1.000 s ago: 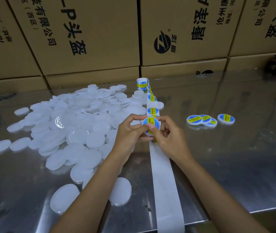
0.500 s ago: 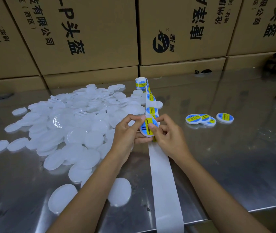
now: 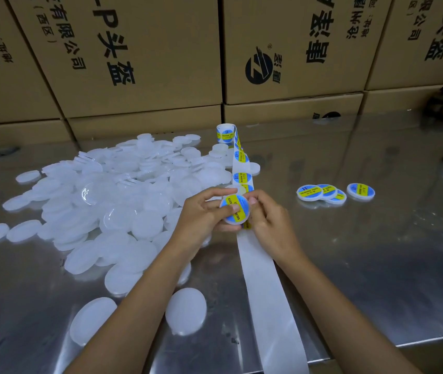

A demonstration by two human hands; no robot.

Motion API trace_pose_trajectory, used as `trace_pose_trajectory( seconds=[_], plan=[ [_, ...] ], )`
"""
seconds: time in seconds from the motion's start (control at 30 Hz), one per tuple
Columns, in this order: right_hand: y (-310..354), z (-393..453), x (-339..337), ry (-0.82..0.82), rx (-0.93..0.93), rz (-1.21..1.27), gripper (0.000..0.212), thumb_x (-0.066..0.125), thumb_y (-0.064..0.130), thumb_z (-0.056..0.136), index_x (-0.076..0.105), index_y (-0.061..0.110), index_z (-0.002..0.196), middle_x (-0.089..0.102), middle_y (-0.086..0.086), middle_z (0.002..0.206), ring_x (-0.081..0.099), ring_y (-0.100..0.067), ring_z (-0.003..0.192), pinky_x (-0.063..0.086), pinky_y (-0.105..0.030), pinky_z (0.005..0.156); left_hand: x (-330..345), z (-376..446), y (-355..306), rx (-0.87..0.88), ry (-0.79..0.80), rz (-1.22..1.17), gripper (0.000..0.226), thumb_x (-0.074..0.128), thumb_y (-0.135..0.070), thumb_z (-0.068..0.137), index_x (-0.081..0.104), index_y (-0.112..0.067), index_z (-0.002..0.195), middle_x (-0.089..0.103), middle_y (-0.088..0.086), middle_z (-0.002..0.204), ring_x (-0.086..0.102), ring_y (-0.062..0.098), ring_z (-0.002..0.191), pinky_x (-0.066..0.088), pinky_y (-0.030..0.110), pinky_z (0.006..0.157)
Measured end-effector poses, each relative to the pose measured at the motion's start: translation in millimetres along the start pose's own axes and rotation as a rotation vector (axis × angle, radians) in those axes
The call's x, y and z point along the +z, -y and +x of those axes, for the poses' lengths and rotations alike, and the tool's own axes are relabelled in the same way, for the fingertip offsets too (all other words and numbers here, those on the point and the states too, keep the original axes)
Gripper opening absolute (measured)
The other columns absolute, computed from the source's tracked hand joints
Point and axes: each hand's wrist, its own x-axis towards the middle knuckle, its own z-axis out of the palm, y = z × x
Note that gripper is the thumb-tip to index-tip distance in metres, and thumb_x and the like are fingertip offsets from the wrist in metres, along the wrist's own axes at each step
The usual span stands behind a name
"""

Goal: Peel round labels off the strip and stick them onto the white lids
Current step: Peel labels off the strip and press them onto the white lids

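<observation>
White lid [image 3: 234, 210] pinched between both hands [image 3: 201, 214].

Four labelled lids [image 3: 333, 192] lie on the table [image 3: 376, 252], one more in hand [image 3: 234, 209], beside one label roll [image 3: 225, 133].

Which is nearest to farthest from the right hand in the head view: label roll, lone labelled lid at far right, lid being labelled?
1. Lid being labelled: touching the right hand, held with the left hand.
2. Label roll: standing behind, up the strip.
3. Lone labelled lid: far right.
</observation>
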Motion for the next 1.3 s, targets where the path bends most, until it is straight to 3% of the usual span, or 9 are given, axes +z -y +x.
trace_pose_trajectory(
  seconds=[0.1,0.23,0.33,0.43,0.77,0.93,1.03,1.13,1.3],
  plan=[
    [-1.8,-1.1,4.0,0.074,0.000,-0.003,0.010,0.064,0.024,0.094,0.064,0.023,0.104,0.042,0.011,0.055,0.041,-0.007,0.053,0.033,-0.021,0.054,-2.3,0.1,1.2,0.011,-0.101,0.003,0.015,0.076,-0.001,0.085,0.073,-0.009,0.097,0.077,0.018,0.088,0.076,0.030,0.075,0.061,0.033,0.059],
    [-1.7,-2.0,6.5,0.087,-0.003,0.031,0.030,0.081,0.036,0.077,0.061,0.032,0.100,0.038,0.014,0.054,0.039,-0.006,0.051,0.030,-0.014,0.052,-1.7,1.7,2.0,-0.002,-0.155,-0.032,0.010,0.080,-0.007,0.083,0.076,-0.010,0.091,0.076,0.022,0.089,0.074,0.030,0.077,0.060,0.036,0.060],
    [-2.5,0.0,7.0,0.044,-0.010,0.023,0.028,0.081,0.037,0.078,0.060,0.027,0.094,0.037,0.012,0.050,0.036,-0.008,0.049,0.028,-0.018,0.050,1.0,0.8,2.1,-0.013,-0.144,-0.044,0.002,0.078,-0.013,0.086,0.077,-0.014,0.085,0.076,0.020,0.089,0.074,0.029,0.074,0.059,0.033,0.057],
    [-4.0,1.9,6.5,0.008,-0.015,0.029,0.018,0.074,0.032,0.086,0.060,0.021,0.090,0.036,0.009,0.047,0.033,-0.010,0.047,0.027,-0.022,0.050,2.7,0.7,0.7,-0.038,-0.116,-0.073,0.017,0.069,-0.020,0.095,0.080,-0.020,0.082,0.077,0.014,0.090,0.076,0.026,0.076,0.060,0.030,0.056],
    [-9.4,4.7,1.8,-0.066,0.023,0.003,0.009,0.058,0.023,0.098,0.066,0.025,0.103,0.044,0.004,0.053,0.037,-0.006,0.050,0.030,-0.013,0.048,-1.0,-0.4,2.9,-0.065,0.168,-0.067,0.044,0.059,0.006,0.094,0.061,-0.014,0.134,0.073,0.016,0.118,0.071,0.033,0.108,0.060,0.040,0.088],
    [-14.4,12.3,-7.4,-0.232,0.126,0.062,0.017,0.050,0.016,0.101,0.062,0.020,0.112,0.066,0.009,0.084,0.060,-0.007,0.074,0.045,-0.022,0.067,1.3,1.2,0.8,-0.070,0.114,-0.027,0.051,0.056,0.010,0.093,0.058,-0.019,0.135,0.075,0.011,0.115,0.073,0.034,0.102,0.061,0.036,0.084],
    [-22.7,22.3,-24.0,-0.393,0.279,-0.051,0.026,0.044,0.016,0.101,0.057,0.019,0.123,0.065,0.001,0.095,0.062,-0.026,0.094,0.046,-0.034,0.082,-1.8,2.1,-3.9,-0.055,0.070,-0.030,0.046,0.054,0.009,0.094,0.061,-0.016,0.132,0.075,0.010,0.113,0.074,0.032,0.100,0.062,0.034,0.080],
    [-35.0,28.5,-48.2,-0.488,0.433,-0.295,0.037,0.041,0.018,0.101,0.053,0.018,0.135,0.069,-0.012,0.109,0.058,-0.036,0.111,0.031,-0.042,0.104,-5.5,1.7,-7.7,-0.029,0.039,-0.046,0.038,0.052,0.005,0.096,0.063,-0.014,0.127,0.075,0.012,0.112,0.073,0.034,0.100,0.062,0.034,0.080],
    [-47.3,28.3,-66.7,-0.432,0.593,-0.531,0.040,0.043,0.018,0.097,0.050,0.009,0.135,0.063,-0.020,0.120,0.054,-0.037,0.117,0.027,-0.042,0.101,-7.5,0.4,-13.9,-0.022,0.005,-0.040,0.034,0.050,0.002,0.098,0.066,-0.015,0.124,0.076,0.010,0.110,0.074,0.032,0.097,0.062,0.032,0.077]
  ],
)
